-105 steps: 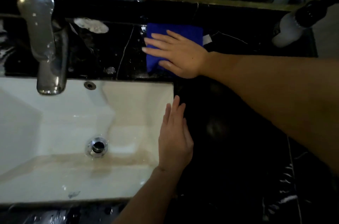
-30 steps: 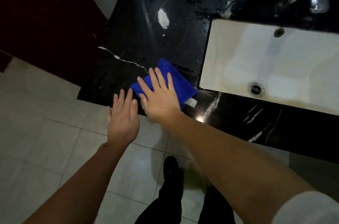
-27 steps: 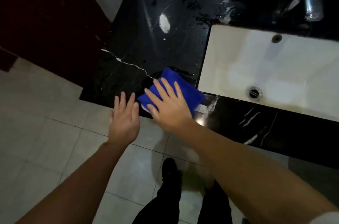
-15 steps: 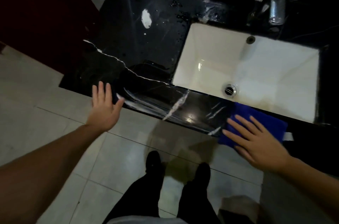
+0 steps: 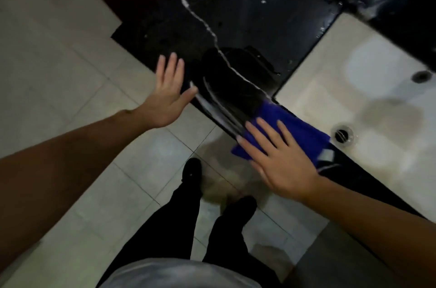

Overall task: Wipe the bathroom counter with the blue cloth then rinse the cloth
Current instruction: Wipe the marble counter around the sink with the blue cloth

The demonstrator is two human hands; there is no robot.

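Cloth (image 5: 299,132) has swung back leftward along the worktop's (image 5: 236,28) front lip, now at the sink's (image 5: 354,89) seven o'clock corner. Right hand (image 5: 280,162) presses it flat-fingered; left hand (image 5: 165,96) hovers open. Wiping continues; rinsing remains.

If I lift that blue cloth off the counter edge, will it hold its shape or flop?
Probably flop: the blue cloth drapes flat on the black counter under the right hand, one corner hanging past the front edge. It likely slides easily, since the counter looks wet. If damp, it may feel heavier than it looks.
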